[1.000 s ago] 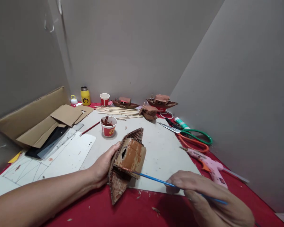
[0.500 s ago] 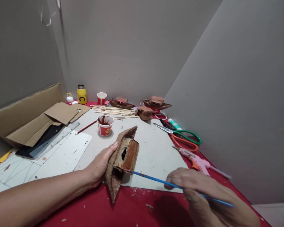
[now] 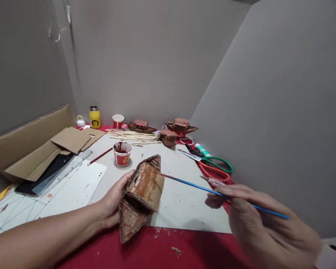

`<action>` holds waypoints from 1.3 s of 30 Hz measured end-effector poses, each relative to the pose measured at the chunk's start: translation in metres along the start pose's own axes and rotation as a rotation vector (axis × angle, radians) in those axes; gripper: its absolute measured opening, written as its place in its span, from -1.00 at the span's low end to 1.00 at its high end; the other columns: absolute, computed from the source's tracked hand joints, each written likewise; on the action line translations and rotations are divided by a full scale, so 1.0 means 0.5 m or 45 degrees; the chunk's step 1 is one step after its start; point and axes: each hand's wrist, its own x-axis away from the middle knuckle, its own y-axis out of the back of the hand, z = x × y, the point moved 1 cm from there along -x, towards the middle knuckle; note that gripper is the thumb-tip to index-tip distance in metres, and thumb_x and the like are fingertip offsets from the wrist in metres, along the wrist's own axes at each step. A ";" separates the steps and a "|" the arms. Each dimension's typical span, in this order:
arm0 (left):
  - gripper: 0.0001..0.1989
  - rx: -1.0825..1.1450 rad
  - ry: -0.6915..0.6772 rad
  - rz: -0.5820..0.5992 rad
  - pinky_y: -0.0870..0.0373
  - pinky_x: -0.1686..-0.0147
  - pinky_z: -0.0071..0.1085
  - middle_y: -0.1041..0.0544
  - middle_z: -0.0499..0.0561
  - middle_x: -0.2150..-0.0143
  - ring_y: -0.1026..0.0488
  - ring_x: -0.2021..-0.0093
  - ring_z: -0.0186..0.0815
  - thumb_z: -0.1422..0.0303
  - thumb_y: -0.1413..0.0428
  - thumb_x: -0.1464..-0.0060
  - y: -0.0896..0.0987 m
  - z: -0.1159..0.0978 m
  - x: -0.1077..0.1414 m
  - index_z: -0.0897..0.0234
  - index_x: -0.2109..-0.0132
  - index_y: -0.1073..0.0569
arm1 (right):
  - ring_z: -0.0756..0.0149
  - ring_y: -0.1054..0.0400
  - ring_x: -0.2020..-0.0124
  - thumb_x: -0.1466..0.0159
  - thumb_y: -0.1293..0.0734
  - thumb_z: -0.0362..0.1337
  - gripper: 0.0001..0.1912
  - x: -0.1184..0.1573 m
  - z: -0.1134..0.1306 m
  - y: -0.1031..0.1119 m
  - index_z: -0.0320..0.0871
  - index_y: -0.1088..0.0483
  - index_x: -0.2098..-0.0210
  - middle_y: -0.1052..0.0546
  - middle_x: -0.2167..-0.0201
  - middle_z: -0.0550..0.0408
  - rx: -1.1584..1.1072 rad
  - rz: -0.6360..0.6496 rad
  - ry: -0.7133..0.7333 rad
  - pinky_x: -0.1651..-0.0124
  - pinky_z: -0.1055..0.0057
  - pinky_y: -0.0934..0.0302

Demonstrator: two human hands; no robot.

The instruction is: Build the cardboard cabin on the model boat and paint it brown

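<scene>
A cardboard model boat [image 3: 148, 183] with an arched cabin is gripped along its left side by my left hand [image 3: 114, 200]. Brown paint covers part of the cabin roof, while its lower right side is still bare cardboard. Between thumb and fingers, my right hand [image 3: 257, 213] holds a blue paintbrush [image 3: 190, 184]. The brush tip touches the upper part of the roof. Behind the boat stands a red and white paper cup [image 3: 122, 158] with brown paint inside. My left fingers are mostly hidden behind the hull.
Thin wooden sticks [image 3: 131, 135] lie toward the back, near finished brown boats [image 3: 181, 126]. Green-handled scissors [image 3: 210, 160] and a glue gun [image 3: 214, 182] are at right. Cardboard sheets [image 3: 33, 158], a pencil [image 3: 100, 156] and a yellow bottle [image 3: 95, 117] are at left.
My left hand has turned the boat so the roof faces up more and the deck shows. The brush tip has moved from the cabin's near end to its far upper edge.
</scene>
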 end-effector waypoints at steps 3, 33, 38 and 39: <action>-0.56 0.008 0.033 0.007 -0.48 0.24 -0.35 -0.71 0.08 0.32 -0.60 0.39 -0.23 0.11 0.02 -0.32 -0.002 -0.005 0.007 0.37 0.12 -0.60 | 0.28 -0.52 0.47 -0.36 -0.39 -0.33 -0.84 -0.012 -0.002 -0.021 0.02 -0.60 0.14 -0.63 0.34 0.08 0.023 -0.063 0.051 0.43 0.32 -0.48; -0.61 0.037 0.082 0.011 -0.49 0.14 -0.36 -0.72 0.06 0.31 -0.66 0.28 -0.20 0.10 -0.11 -0.24 0.001 0.000 0.011 0.35 0.09 -0.60 | 0.36 -0.54 0.49 -0.38 -0.38 -0.27 -0.87 -0.025 -0.016 -0.026 0.00 -0.61 0.16 -0.64 0.43 0.12 -0.246 0.106 -0.107 0.42 0.48 -0.49; -0.52 0.019 0.098 0.094 -0.46 0.09 -0.31 -0.72 0.13 0.23 -0.65 0.23 -0.15 0.04 -0.05 -0.25 0.008 -0.001 0.002 0.40 0.05 -0.59 | 0.37 -0.51 0.54 -0.36 -0.40 -0.21 -0.89 -0.020 0.003 -0.025 -0.01 -0.62 0.23 -0.61 0.48 0.13 -0.270 0.176 -0.188 0.45 0.48 -0.48; -0.53 0.022 0.091 0.098 -0.45 0.08 -0.31 -0.72 0.12 0.24 -0.65 0.23 -0.15 0.04 -0.06 -0.25 0.009 0.000 0.000 0.39 0.07 -0.59 | 0.37 -0.50 0.53 -0.34 -0.42 -0.19 -0.89 -0.021 0.000 -0.023 -0.01 -0.62 0.24 -0.60 0.48 0.13 -0.272 0.108 -0.215 0.44 0.49 -0.48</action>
